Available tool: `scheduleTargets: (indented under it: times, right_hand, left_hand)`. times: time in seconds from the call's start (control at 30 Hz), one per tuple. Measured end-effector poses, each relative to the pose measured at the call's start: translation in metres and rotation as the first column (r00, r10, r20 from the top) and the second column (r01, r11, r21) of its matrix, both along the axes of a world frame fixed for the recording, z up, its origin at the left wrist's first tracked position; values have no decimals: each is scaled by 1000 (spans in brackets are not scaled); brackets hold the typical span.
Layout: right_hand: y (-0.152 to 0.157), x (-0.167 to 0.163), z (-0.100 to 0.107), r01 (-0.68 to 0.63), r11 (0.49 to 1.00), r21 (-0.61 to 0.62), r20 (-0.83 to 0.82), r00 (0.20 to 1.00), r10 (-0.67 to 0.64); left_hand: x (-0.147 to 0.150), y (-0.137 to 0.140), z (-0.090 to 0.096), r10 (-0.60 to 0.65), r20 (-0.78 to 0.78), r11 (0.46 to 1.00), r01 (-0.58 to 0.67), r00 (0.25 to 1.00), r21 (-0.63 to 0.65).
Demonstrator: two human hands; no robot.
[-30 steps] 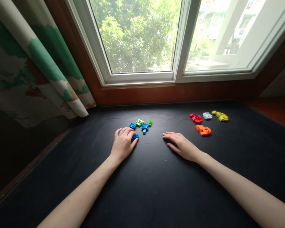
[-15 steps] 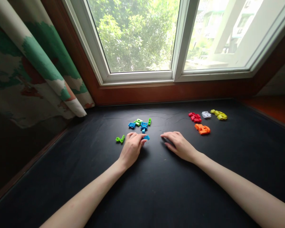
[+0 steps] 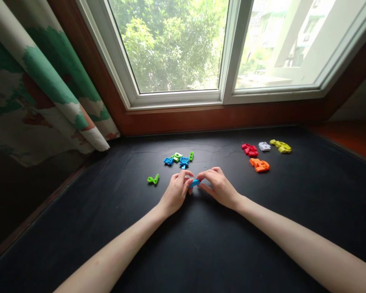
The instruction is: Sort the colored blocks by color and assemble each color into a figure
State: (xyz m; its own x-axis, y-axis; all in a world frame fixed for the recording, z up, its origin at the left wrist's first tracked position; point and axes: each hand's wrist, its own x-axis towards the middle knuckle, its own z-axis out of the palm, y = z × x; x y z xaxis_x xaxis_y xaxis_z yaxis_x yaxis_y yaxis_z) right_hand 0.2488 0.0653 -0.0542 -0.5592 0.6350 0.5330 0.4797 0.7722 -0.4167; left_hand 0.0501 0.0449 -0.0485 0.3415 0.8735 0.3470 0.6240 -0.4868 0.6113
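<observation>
Both of the person's arms are bare in all that shows of them, from the left hand [image 3: 176, 193] and the right hand [image 3: 222, 189] back to where the view cuts them off. The left forearm [image 3: 126, 239] and the right forearm [image 3: 288, 228] are slender and smooth, each widening evenly away from the hand, with a small, faint spot [image 3: 96, 263] on the left one. The fingers [image 3: 205, 175] are slim and tapering, their finer detail too small to make out.

A patterned curtain [image 3: 53, 81] was hung left of the window [image 3: 233, 53]; trees [image 3: 171, 49] and a pale building [image 3: 297, 36] were seen through the window, and a black worktop [image 3: 198, 240] was set below.
</observation>
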Motion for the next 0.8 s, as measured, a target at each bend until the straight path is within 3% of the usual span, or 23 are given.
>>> scheduleTargets:
  times: [0.2,0.4,0.63,0.8]
  right_hand:
    - [-1,4,4,40,999,11,23,999,-41]
    - [1,9,2,93,996,-15,19,996,-92]
    - [-1,8,2,79,996,-31,13,997,-79]
    - [-1,8,1,40,999,28,-28,999,-39]
  left_hand:
    - [-3,-1,1,4,3,1000,-4,1000,-5]
    - [-5,0,-1,-25,-11,996,25,1000,90]
    - [-6,1,0,-19,-5,993,19,1000,114]
    - [-6,0,0,-11,27,997,9,1000,83]
